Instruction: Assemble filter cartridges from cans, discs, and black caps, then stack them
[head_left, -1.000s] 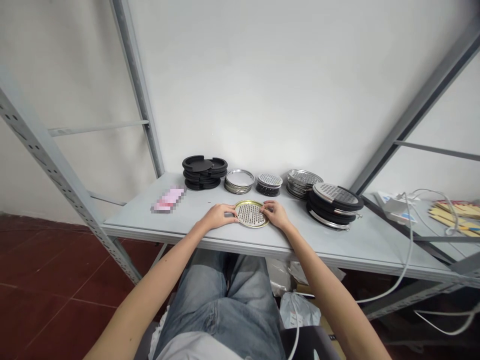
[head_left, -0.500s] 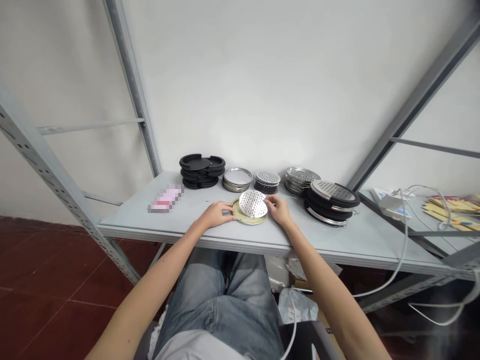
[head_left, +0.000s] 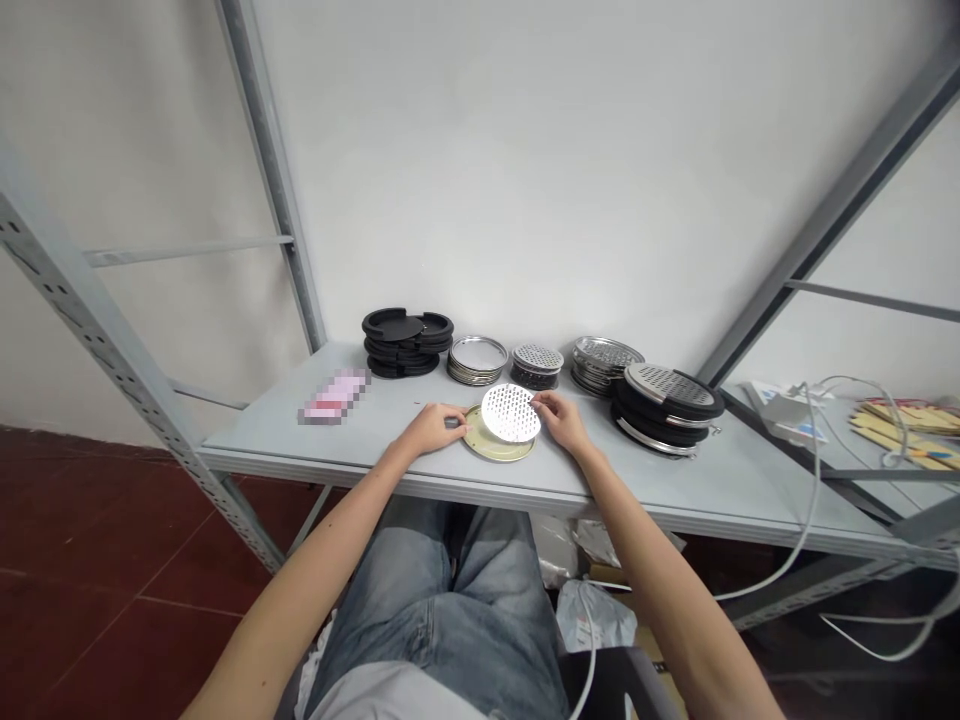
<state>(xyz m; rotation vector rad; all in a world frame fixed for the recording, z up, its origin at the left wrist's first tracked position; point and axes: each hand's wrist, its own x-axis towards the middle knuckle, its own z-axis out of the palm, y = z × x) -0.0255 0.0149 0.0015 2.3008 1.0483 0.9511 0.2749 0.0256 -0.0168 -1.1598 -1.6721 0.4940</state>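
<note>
Two hands work at one grey table [head_left: 750, 490]. The right hand [head_left: 564, 420] pinches one perforated disc [head_left: 511, 414] by its right edge. The disc is held over one shallow dish [head_left: 480, 446], near the table's front edge. The left hand [head_left: 435, 428] touches the dish's left rim, thumb and fingers slightly apart; whether they clamp the rim cannot be determined.

Five stacks stand behind and to the right: one of black rings [head_left: 405, 350], one of silver lids [head_left: 478, 362], one of small perforated discs [head_left: 537, 368], one of larger metal rounds [head_left: 606, 364] and one of black-and-metal assemblies [head_left: 666, 412]. The number of pieces per stack is indeterminate.

The disc is round, bright metal, with rows of holes. The dish is round, with a yellowish interior. The black rings have a matte finish and notched rims.

One pink item [head_left: 336, 395] is pixelated; any lettering is unreadable. Red print on the plastic bag [head_left: 600, 615] beneath is too small to read.
</note>
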